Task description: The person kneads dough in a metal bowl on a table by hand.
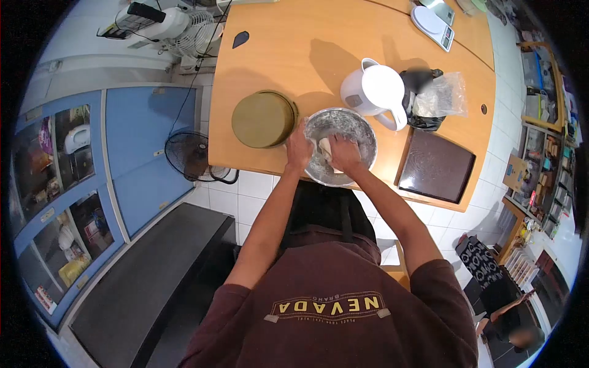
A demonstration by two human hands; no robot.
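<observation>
A metal mixing bowl (pixel 343 116) dusted with white flour sits at the table's near edge. My left hand (pixel 299 148) holds its left rim, with the thumb toward the inside. Down inside the bowl, my right hand (pixel 345 153) presses on a pale lump of dough (pixel 324 147), fingers curled over it. Part of the dough is hidden beneath that hand. Just left of the bowl stands a round olive-gold container (pixel 262 119), close to my left hand. A white electric kettle (pixel 381 89) is right behind the bowl.
On the wooden table (pixel 288 37) are a dark tray (pixel 437 165), plastic bags (pixel 438 98) and a kitchen scale (pixel 432 26). A black fan (pixel 189 154) stands off the left edge, near blue cabinets (pixel 147 129). Another person (pixel 503 306) is at the lower right.
</observation>
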